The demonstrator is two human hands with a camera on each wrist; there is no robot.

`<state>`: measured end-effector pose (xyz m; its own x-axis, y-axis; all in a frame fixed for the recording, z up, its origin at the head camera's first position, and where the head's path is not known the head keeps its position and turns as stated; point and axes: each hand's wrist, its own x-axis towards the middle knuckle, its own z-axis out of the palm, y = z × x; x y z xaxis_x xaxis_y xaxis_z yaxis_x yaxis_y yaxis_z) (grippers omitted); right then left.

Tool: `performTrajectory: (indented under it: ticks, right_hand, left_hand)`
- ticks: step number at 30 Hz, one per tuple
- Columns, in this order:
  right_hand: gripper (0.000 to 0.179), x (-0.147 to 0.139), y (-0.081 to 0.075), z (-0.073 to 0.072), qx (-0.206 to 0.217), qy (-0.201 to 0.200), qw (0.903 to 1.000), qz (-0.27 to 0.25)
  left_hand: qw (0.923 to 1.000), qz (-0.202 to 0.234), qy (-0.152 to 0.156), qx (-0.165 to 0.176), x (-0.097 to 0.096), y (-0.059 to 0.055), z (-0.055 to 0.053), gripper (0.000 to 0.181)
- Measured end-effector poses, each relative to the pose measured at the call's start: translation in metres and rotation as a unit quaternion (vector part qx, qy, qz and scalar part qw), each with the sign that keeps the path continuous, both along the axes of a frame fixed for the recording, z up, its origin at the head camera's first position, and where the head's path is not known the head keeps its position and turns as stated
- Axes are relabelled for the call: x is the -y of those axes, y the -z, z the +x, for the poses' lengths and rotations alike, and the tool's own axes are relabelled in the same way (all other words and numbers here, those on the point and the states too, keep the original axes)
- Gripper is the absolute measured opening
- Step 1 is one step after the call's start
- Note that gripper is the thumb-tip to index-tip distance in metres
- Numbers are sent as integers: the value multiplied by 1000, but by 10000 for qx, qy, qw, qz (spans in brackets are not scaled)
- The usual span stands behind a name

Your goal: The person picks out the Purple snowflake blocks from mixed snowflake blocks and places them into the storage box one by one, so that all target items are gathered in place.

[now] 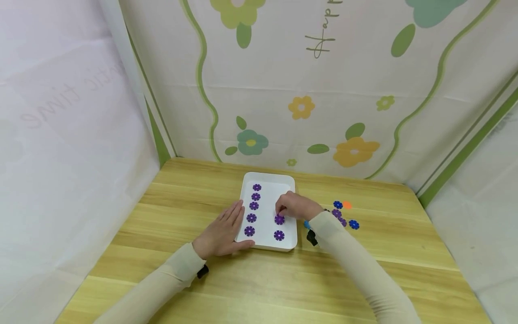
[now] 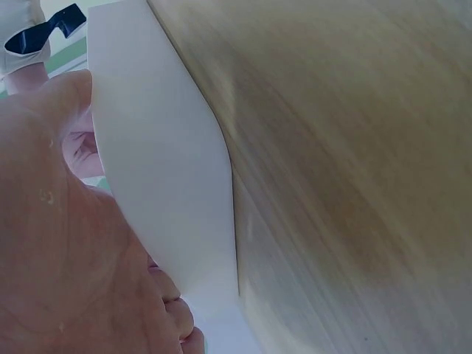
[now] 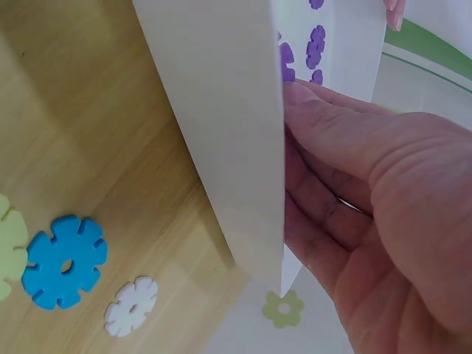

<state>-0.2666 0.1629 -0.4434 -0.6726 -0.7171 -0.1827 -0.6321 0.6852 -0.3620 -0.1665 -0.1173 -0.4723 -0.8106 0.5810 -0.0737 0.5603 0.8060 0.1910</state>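
Observation:
A white tray [image 1: 268, 193] on the table holds purple notched plastic discs: several in a column such as this purple disc [image 1: 251, 218] on the left, and two on the right. My left hand [image 1: 221, 231] rests on the tray's left rim, fingers straight and thumb at the near edge. Reaching over the right rim, my right hand [image 1: 295, 206] pinches the upper purple disc [image 1: 279, 220] of the right pair, low over the tray floor. The right wrist view shows the thumb against this disc [image 3: 286, 63], with the tray wall hiding part of it.
Right of the tray lie loose discs, among them a dark blue disc [image 1: 354, 224], an orange disc [image 1: 346, 204] and purple ones, partly behind the right sleeve. A light blue disc [image 3: 65, 262] and a white disc [image 3: 131, 306] lie near the tray wall. A flower-printed curtain [image 1: 275, 121] stands behind the table.

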Motion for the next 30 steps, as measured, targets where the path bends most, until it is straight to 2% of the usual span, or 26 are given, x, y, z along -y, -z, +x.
performTrajectory:
  ticks: [11,17,22,25,30]
  right_hand:
    - [11,-4,3,2,-13,-111,9999,-56]
    - [13,-15,-13,3,-52,74,9999,44]
    - [18,-36,-27,2,-270,194,9994,-99]
    - [20,-54,-30,-1,-416,275,9986,-189]
    - [22,-85,-30,-2,-516,553,9971,-22]
  left_hand:
    - [10000,-10,17,-37,-1,0,-1,107]
    - [10000,-1,16,9,-1,0,-1,107]
    - [10000,-13,5,25,1,0,-1,107]
    - [10000,-37,3,36,2,0,-1,107]
    - [10000,-23,38,40,2,0,0,107]
